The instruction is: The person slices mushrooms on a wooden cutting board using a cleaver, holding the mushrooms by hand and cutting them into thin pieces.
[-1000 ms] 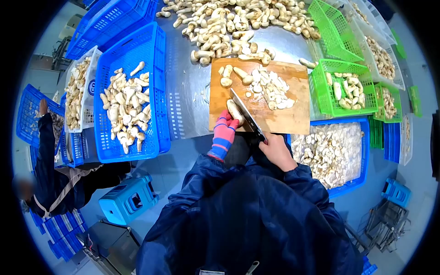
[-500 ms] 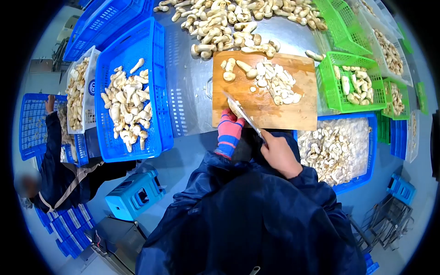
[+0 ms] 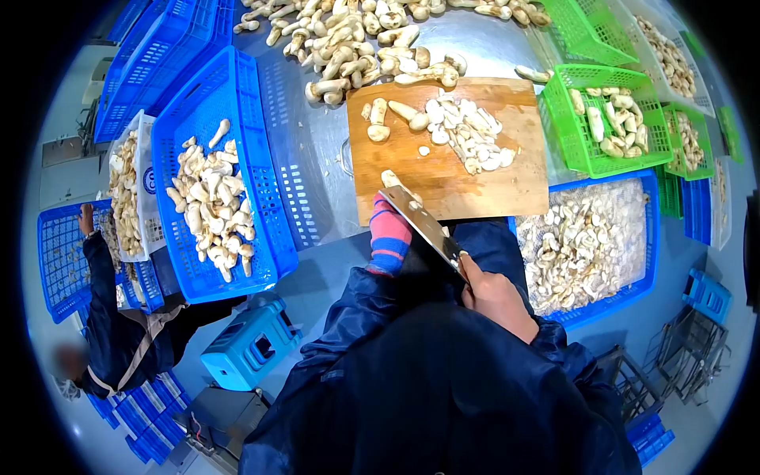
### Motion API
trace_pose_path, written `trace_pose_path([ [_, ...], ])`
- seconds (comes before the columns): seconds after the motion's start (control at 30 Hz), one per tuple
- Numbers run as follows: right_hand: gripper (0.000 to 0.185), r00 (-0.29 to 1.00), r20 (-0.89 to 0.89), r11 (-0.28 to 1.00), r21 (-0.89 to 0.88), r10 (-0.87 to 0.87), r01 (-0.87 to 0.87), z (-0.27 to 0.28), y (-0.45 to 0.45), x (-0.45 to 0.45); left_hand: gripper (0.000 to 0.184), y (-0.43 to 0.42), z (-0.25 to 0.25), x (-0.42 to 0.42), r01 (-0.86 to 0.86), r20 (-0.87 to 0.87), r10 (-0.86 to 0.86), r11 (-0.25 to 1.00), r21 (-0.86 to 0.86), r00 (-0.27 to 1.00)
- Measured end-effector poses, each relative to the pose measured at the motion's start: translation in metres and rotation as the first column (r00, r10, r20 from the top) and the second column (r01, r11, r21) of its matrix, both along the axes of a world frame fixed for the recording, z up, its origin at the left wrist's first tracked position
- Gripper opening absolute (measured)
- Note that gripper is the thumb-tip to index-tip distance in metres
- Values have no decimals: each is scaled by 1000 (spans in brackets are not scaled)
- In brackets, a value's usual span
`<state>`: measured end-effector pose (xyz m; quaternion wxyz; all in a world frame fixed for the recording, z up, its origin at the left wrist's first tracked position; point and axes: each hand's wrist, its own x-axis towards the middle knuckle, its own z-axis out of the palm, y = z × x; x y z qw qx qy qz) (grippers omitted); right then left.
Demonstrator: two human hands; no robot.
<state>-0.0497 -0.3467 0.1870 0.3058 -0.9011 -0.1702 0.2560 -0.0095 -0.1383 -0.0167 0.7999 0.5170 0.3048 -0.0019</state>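
My left hand [image 3: 389,237], in a pink-and-blue striped glove, is closed on a mushroom [image 3: 389,179] at the near left edge of the wooden cutting board [image 3: 427,202]. The blade partly hides the fingers and the mushroom. My bare right hand [image 3: 500,302] grips the handle of a broad knife [image 3: 427,229], its blade slanting up-left to the mushroom, with pale bits stuck on it. Farther back on the board lie a heap of mushroom slices [image 3: 473,134] and a few uncut mushrooms [image 3: 378,120].
Whole mushrooms [image 3: 340,55] are piled on the metal table [image 3: 305,127]. A blue crate [image 3: 265,158] of mushrooms stands left, a green basket [image 3: 606,162] right. Below that basket, a blue crate [image 3: 651,237] holds cut pieces. Another person [image 3: 119,317] is at far left, near a blue stool [image 3: 253,344].
The knife has turned from nearly edge-on to showing its broad flat side. My right hand has moved slightly right and toward me. My left hand keeps its hold; the whole view has shifted a little.
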Motion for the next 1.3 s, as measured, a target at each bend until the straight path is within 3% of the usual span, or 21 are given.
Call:
trace_pose_path([
  [0.07, 47, 999, -20, 999, 23, -26, 27, -5, 4, 4, 34, -1, 3, -5, 138, -46, -130, 913, 385, 990],
  [0.13, 42, 997, -52, 997, 39, -59, 61, -25, 17, 16, 28, -11, 61, 3, 207, -156, -143, 802, 560, 977],
  [0.23, 37, 997, 30, 993, 100, -64, 61, -62, 33, 38, 36, -15, 86, 10, 237, -232, -114, 750, 617, 966],
  [0.27, 36, 998, 45, 990, 131, -52, 46, -63, 33, 41, 36, -14, 77, 9, 233, -251, -102, 783, 577, 963],
  [0.37, 37, 999, 34, 991, 133, -39, 34, -40, 27, 38, 38, -6, 34, 3, 188, -172, -106, 788, 587, 979],
  [0.4, 40, 1000, 5, 996, 91, -7, 7, -28, 22, 33, 38, -7, 55, 6, 272, -282, -110, 721, 637, 953],
  [0.47, 43, 1000, -21, 998, 69, -11, 12, -15, 14, 19, 39, -5, 16, 5, 29, -48, -16, 963, 270, 999],
  [0.57, 46, 998, -54, 999, 45, -26, 29, -1, 5, 9, 31, 2, -11, 4, 13, -16, -12, 999, 50, 1000],
  [0.67, 44, 997, -61, 997, 63, -36, 40, 2, 3, 8, 25, -3, 21, 2, 101, -29, -97, 935, 339, 995],
  [0.73, 40, 999, -42, 996, 80, -33, 37, -5, 4, 12, 39, -6, 28, 3, 65, -23, -61, 914, 400, 998],
  [0.83, 31, 999, -34, 998, 60, -34, 36, -11, 14, 22, 41, -1, 25, 2, 200, -159, -126, 722, 662, 979],
  [0.97, 24, 996, 73, 992, 117, -47, 38, -53, 39, 39, 40, 0, 19, 1, 177, -140, -114, 760, 626, 984],
  [1.0, 23, 996, 66, 988, 143, -60, 50, -57, 43, 46, 43, -5, 63, 5, 255, -228, -139, 732, 632, 964],
  [1.1, 22, 998, -3, 981, 180, -67, 66, -68, 34, 61, 46, 10, 38, -2, 232, -142, -190, 886, 402, 972],
  [1.13, 22, 994, -47, 969, 223, -103, 111, -65, 26, 61, 47, 16, 58, -2, 206, -80, -200, 975, 80, 977],
  [1.23, 23, 972, -136, 944, 246, -190, 219, -57, 8, 57, 42, 39, 81, -9, 201, 67, -190, 887, -415, 979],
  [1.3, 25, 954, -175, 935, 221, -242, 277, -53, 5, 53, 39, 42, 99, -13, 166, 175, -73, 777, -607, 982],
])
